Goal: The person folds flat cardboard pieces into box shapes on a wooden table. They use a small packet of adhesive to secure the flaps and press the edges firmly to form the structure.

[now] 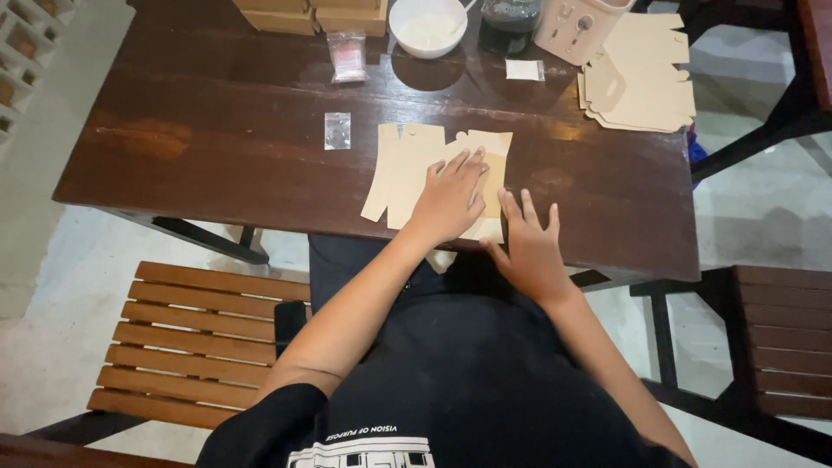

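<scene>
Dark wooden table [217, 130], polished and slightly worn, over a pale concrete floor; slatted wooden bench [191, 347] at lower left, another wooden seat [780, 338] at right. Person seated, black shirt, viewed from above.

Flat tan cardboard blank [407, 169] lies near the table's front edge, flaps notched along its top. Left hand [451, 198] rests palm-down on the blank's right half, fingers spread and flat, gripping nothing, only pressing. Right hand [530, 247] lies just beside it at the table edge, also flat and open, fingers spread; its thumb touches the blank's lower right corner (contact partly hidden by the left wrist).

Farther back: stack of unfolded tan blanks [641, 82] at the far right, well apart from the hands. White bowl [427, 28] with pale contents, dark jar [509, 24] beside it, one assembled tan box [576, 26] with cut-outs. Small clear plastic bag [337, 130] left of the blank; a second clear bag [348, 56] with something reddish inside; small white square packet [524, 69]. Brown boxes [312, 16] stacked at the far edge.
</scene>
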